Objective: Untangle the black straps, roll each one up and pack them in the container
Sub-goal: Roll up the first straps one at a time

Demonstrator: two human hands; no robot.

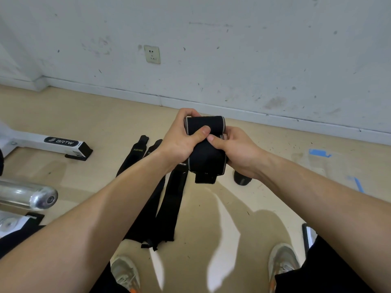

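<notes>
Looking down at the floor (63,115), there was a fair bit of stuff around: a white machine base (48,142) with a "BRTW" label off to the left, a shiny metal bar end (40,197) below it, a wall socket (152,54) up on the scuffed wall, and some blue tape (318,152) on the right. Two shoes (124,271) poked in at the bottom edge.

The left hand (179,138) and right hand (237,153) were both clamped on one rolled strap (206,142), held up off the floor out in front. Fingers of each hand wrapped around the sides of the roll, thumbs pressing on its front and nearly touching each other. A short tab end hung out below the roll.

Under the left forearm lay three flat straps (169,208) side by side on the floor, partly hidden by the arm. One more small dark roll (241,178) sat on the floor just under the right wrist, mostly covered. Couldn't spot the container for sure.
</notes>
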